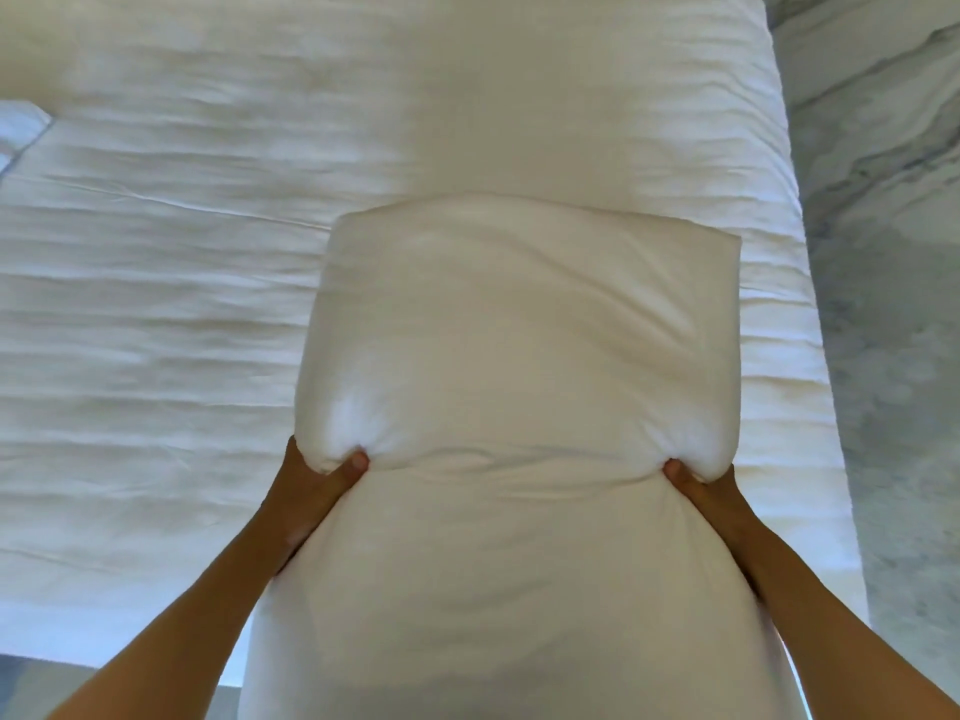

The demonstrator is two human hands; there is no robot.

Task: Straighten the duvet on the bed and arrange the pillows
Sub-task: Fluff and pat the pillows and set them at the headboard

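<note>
A plump white pillow (519, 356) is held up lengthwise in front of me, above the bed. My left hand (311, 485) grips its left side, thumb pressed into the fabric. On the other side my right hand (701, 485) grips the pillow the same way. The fingers of both hands are hidden behind the pillow. Below it lies the white duvet (156, 304), spread over the bed with long shallow wrinkles. The picture is blurred by motion.
Grey-veined marble floor (883, 252) runs along the bed's right edge. A pale fabric corner (21, 127) shows at the far left edge. More floor shows at the bottom left.
</note>
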